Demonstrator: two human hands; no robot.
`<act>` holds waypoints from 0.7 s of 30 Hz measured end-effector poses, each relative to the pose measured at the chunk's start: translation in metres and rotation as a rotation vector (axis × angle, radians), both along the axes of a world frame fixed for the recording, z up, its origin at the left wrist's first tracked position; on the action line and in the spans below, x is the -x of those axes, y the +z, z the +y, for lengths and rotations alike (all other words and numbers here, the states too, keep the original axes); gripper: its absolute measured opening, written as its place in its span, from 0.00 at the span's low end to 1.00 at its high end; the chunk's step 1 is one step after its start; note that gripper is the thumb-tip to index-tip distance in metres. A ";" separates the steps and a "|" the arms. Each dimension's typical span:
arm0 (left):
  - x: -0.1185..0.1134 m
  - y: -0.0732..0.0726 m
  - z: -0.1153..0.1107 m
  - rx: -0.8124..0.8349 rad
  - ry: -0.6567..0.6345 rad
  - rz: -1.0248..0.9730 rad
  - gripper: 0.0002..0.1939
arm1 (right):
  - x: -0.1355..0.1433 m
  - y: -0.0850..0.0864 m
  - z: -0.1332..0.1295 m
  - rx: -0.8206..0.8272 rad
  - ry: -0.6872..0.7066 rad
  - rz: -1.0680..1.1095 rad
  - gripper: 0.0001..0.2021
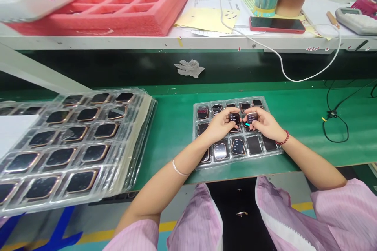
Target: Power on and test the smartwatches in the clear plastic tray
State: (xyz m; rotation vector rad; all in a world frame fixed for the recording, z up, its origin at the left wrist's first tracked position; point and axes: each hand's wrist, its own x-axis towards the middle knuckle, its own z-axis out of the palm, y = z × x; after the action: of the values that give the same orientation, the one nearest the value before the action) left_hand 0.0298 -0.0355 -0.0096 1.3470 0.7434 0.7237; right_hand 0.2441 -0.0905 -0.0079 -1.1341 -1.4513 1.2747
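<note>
My left hand [221, 124] is closed on a smartwatch [234, 117], its square screen lit with a menu and facing up. Close beside it, my right hand [266, 122] grips a second smartwatch [252, 117], also lit with small text. Both are held just over a clear plastic tray [196, 157] on the green bench. Several watches sit in the tray's pockets, among them one with a lit screen [238, 146] and one with a pale, reflecting screen [220, 151]. My hands hide part of the tray's middle row.
At left stands a stack of clear trays [123, 157] full of watches. Above the bench, a shelf carries pink foam [165, 11], a red-edged phone [277, 24], papers [206, 17] and a calculator [356, 21]. A white cable [282, 62] hangs off it. Black cable [335, 129] lies at right.
</note>
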 end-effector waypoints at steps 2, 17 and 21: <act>0.000 0.002 -0.001 0.006 0.003 0.009 0.27 | 0.000 0.001 0.000 -0.012 0.004 -0.003 0.21; 0.000 0.006 -0.001 -0.003 -0.054 0.068 0.13 | 0.000 0.001 0.000 0.001 -0.007 -0.020 0.12; 0.000 0.007 -0.001 -0.022 -0.057 0.075 0.12 | 0.000 0.002 0.000 0.007 -0.003 -0.025 0.12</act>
State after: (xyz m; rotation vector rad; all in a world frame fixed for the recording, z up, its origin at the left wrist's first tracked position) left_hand 0.0302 -0.0368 -0.0029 1.4156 0.7559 0.6406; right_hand 0.2439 -0.0909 -0.0061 -1.1600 -1.4645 1.2686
